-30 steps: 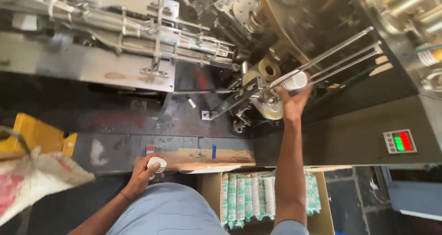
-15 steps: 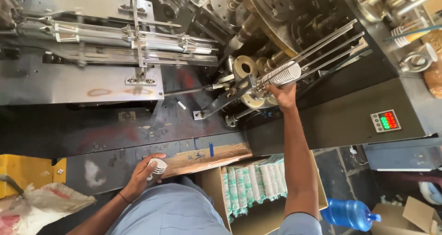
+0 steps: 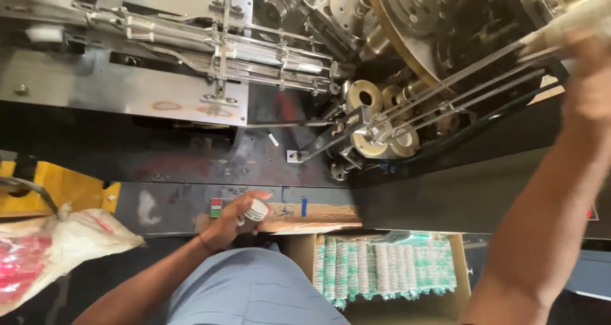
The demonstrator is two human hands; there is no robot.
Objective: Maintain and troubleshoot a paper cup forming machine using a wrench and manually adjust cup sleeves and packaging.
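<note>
- two hands are working: left hand is pinching a short stack of paper cups at the worktop edge.
- right hand is blurring by the machine rails; its grip cannot be told.
- carton is holding many cup rows, looking mostly filled.

I count two hands: my left hand and my right hand (that one is blurry). I see one small stack of white paper cups in the left one. I see one cardboard box with about eight rows of green and white cups in it. There is one yellow bin, one white sack, and four long metal rods on one big machine.
</note>
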